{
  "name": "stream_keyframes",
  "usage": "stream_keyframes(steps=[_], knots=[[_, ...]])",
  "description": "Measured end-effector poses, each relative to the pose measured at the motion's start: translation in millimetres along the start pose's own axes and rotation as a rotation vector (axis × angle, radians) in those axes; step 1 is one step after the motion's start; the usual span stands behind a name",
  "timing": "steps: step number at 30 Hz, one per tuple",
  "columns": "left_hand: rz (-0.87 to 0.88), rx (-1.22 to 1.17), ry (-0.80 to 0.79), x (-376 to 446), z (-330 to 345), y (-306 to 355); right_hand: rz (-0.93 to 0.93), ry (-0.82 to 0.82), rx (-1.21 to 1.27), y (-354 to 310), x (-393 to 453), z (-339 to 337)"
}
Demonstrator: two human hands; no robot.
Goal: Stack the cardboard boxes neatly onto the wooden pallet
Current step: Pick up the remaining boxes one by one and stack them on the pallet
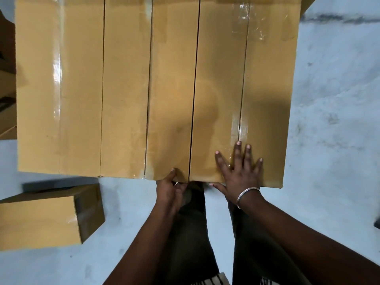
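Observation:
Three long taped cardboard boxes lie side by side in front of me: a left box (59, 89), a middle box (148, 89) and a right box (242, 79). Their tops form one level surface. The pallet is hidden beneath them. My right hand (238, 167) lies flat with spread fingers on the near end of the right box. My left hand (170, 188) grips the near bottom edge of the middle box, thumb on top, fingers curled under.
A smaller cardboard box (47, 219) sits on the grey floor (333, 140) at my lower left. More boxes (7, 99) show at the left edge. My legs stand close against the stack's near side.

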State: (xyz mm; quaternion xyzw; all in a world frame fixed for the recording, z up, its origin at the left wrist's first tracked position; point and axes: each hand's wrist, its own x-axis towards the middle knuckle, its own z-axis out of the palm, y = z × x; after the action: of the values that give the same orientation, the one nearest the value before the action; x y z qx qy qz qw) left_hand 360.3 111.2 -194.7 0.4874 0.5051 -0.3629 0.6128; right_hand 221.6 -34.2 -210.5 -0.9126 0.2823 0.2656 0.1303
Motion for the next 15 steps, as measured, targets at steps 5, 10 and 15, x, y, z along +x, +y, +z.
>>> stream_keyframes(steps=[5,10,15], knots=[[-0.203,0.117,-0.075,-48.1,3.5,27.8,0.071,-0.285,0.143,-20.2,-10.3,-61.2],[0.001,0.514,-0.145,-120.9,-5.5,55.6,0.034,-0.397,0.259,-39.5,-52.7,-129.3],[0.255,0.731,-0.163,-166.1,-44.3,86.8,0.001,-0.364,0.274,-54.2,-100.7,-173.8]])
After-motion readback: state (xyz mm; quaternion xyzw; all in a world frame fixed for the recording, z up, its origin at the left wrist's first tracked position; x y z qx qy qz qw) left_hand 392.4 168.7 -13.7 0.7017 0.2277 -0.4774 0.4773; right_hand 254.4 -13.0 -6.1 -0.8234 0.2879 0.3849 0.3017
